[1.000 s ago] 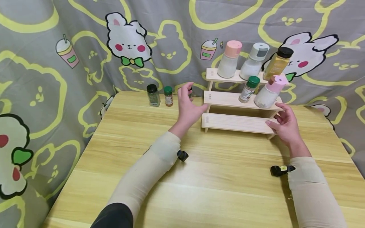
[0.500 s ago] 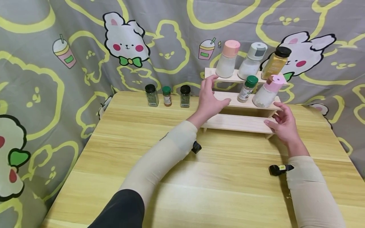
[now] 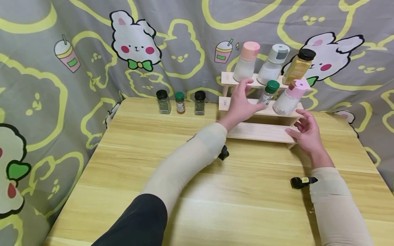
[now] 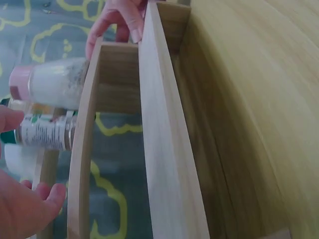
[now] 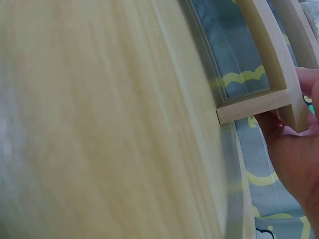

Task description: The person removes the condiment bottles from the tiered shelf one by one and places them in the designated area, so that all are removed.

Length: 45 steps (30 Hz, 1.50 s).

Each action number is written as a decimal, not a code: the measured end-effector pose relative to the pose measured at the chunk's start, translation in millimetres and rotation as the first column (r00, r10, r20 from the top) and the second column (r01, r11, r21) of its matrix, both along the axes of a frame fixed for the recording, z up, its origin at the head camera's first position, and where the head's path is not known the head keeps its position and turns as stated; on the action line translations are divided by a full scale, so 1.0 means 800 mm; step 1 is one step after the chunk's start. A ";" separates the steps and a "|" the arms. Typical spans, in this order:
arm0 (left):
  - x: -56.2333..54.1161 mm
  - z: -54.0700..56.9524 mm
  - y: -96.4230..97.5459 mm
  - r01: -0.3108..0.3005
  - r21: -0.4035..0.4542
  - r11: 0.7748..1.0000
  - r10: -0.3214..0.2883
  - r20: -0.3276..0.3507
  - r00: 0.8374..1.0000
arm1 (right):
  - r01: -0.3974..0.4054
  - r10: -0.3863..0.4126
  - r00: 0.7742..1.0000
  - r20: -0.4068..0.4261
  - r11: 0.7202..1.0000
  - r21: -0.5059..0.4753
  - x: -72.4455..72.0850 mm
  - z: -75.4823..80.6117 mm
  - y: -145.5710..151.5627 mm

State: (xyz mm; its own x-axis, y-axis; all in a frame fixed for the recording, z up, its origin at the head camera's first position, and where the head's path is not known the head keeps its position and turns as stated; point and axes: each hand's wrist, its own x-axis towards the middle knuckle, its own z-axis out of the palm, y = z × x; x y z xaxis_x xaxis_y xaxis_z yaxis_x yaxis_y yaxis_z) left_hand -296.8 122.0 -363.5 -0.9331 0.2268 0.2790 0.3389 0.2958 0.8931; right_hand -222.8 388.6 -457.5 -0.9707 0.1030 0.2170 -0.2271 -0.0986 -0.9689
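A three-tier wooden rack (image 3: pixel 258 136) stands at the back right of the table. My right hand (image 3: pixel 309 133) grips its right end, thumb on the lowest shelf and fingers by the middle one; the right wrist view shows the hand (image 5: pixel 294 154) behind a rack leg (image 5: pixel 254 105). My left hand (image 3: pixel 241 106) reaches over the middle shelf, thumb and fingers spread on either side of a small green-capped spice jar (image 3: pixel 268 94). In the left wrist view a gap shows between the fingers and that jar (image 4: pixel 45 132). Beside it stands a pink-capped glass shaker (image 3: pixel 287 100).
The top shelf bears a peach-capped shaker (image 3: pixel 244 70), a grey-and-white-capped shaker (image 3: pixel 271 70) and a black-capped yellow bottle (image 3: pixel 297 70). Left of the rack, two black-capped jars (image 3: pixel 164 104) and a green-capped jar (image 3: pixel 180 104) stand along the table's back edge, before a patterned curtain (image 3: pixel 181 61).
My left hand has moved right, from beside the black-capped jar near the rack, across the rack's left end to the green-capped spice jar. The right hand keeps its grip on the rack.
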 end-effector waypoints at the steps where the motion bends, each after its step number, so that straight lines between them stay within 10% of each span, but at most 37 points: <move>1: 0.000 0.001 0.005 0.003 -0.007 1.000 -0.003 0.009 1.000 | 0.000 -0.001 1.000 -0.002 1.000 -0.001 0.000 0.000 0.000; 23: -0.002 0.008 0.052 0.001 -0.094 0.996 -0.003 -0.026 1.000 | 0.005 -0.006 1.000 0.023 1.000 0.024 -0.002 0.000 0.003; 45: 0.007 0.013 0.032 -0.002 -0.040 0.999 -0.002 -0.106 0.994 | -0.004 0.004 1.000 -0.006 1.000 0.001 -0.001 0.000 0.000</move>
